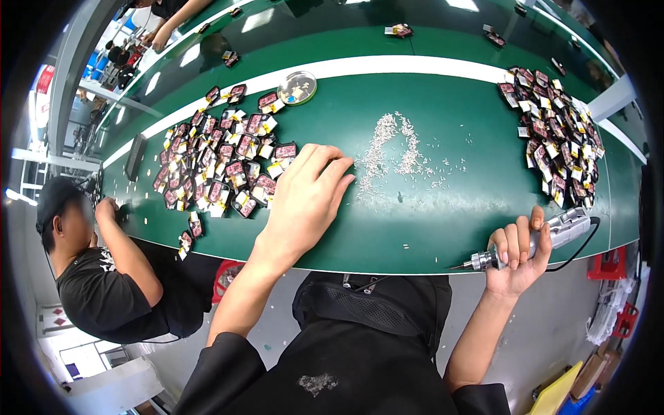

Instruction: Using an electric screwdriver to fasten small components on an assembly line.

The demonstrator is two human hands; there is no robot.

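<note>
My left hand (304, 197) is over the green table with its thumb and fingertips pinched together, at the left edge of a scattered heap of tiny silvery screws (377, 149). Whatever is between those fingertips is too small to make out. My right hand (515, 259) is wrapped round a grey electric screwdriver (564, 232) at the table's near edge. Its bit points left, and a black cord runs from its back end. Left of the screws lies a pile of small black-framed parts (214, 162) with pink-red faces and white and yellow tabs.
A second pile of such parts (553, 131) lies at the right. A round shallow dish (297, 88) sits behind the left pile. Beyond the white strip (401, 66), a few single parts (399, 30) lie on green surface. A co-worker in black (111, 277) sits at the left.
</note>
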